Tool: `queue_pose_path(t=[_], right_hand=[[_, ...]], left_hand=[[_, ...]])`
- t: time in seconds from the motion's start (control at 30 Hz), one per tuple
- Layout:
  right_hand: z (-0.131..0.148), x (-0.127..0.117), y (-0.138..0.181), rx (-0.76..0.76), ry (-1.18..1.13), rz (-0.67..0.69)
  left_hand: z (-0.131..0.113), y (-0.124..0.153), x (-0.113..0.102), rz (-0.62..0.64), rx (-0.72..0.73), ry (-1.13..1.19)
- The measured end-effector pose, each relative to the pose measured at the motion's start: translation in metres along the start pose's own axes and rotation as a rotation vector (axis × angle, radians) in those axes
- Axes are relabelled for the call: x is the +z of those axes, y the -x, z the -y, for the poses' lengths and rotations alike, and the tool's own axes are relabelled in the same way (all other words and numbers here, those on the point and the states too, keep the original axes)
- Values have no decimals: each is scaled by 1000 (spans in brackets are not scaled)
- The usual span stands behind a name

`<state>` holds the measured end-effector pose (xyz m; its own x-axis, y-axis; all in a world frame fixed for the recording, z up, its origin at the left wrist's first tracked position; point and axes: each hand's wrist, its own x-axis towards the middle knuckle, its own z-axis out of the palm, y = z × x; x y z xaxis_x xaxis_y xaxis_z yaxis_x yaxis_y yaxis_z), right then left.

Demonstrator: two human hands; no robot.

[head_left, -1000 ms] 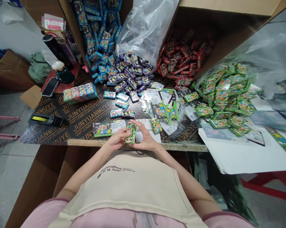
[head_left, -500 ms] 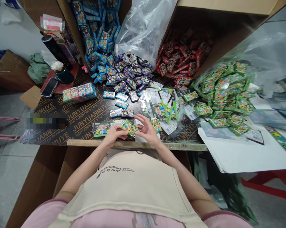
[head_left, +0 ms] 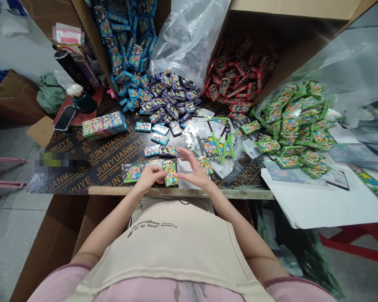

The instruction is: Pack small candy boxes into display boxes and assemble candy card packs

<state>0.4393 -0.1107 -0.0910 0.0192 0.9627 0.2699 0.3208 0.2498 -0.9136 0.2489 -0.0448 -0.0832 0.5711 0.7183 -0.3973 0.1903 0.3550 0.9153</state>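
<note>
My left hand (head_left: pixel 149 177) pinches a small green candy packet (head_left: pixel 170 172) just above the table's near edge. My right hand (head_left: pixel 193 167) hovers beside it with fingers spread, fingertips close to the packet's right side. Under the hands lie a flat printed green card (head_left: pixel 134 171) and a white sheet (head_left: pixel 185 167). Another green packet (head_left: pixel 206 165) rests just right of my right hand.
Heaps of packets cover the dark plywood table (head_left: pixel 107 155): blue (head_left: pixel 129 50), purple (head_left: pixel 168 94), red (head_left: pixel 236 79) and green (head_left: pixel 292 126). A wrapped multicolour block (head_left: pixel 104 124) and a phone (head_left: pixel 64 117) lie at left. Clear printed sleeves (head_left: pixel 217 142) sit mid-table. White board (head_left: pixel 321 201) juts right.
The green packet was turned between both hands, from upright to tilted to upright again. My right hand has come off it and opened; the left keeps hold.
</note>
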Motion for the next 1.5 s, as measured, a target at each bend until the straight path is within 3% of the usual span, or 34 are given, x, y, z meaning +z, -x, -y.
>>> queue_pose_path(t=[0.07,0.17,0.23,0.3,0.4,0.47,0.57,0.77,0.97,1.13,1.5], right_hand=[[-1,1,2,-78,91,29],[0,4,7,-174,211,79],[1,7,9,-206,271,25],[-1,6,9,-220,339,-66],[-9,1,9,-218,459,-146],[-15,-3,10,-211,514,-138],[-22,-5,12,-219,560,-109],[-17,-9,13,-284,728,-291],[-3,-12,10,-312,686,-76],[3,-16,4,-374,596,2],[10,-31,8,-289,451,15]], left_hand=[[-1,-1,-1,-52,-4,66],[1,-3,-4,18,-25,89],[5,-7,-10,45,24,9],[8,-12,-23,-29,175,-242],[14,-21,-48,-132,434,-859],[17,-24,-62,-82,508,-1190],[20,-23,-70,-14,561,-1399],[15,-11,-63,-25,721,-1316],[2,-5,-60,28,741,-1162],[-4,-1,-62,68,679,-1092],[-11,4,-71,158,608,-1043]])
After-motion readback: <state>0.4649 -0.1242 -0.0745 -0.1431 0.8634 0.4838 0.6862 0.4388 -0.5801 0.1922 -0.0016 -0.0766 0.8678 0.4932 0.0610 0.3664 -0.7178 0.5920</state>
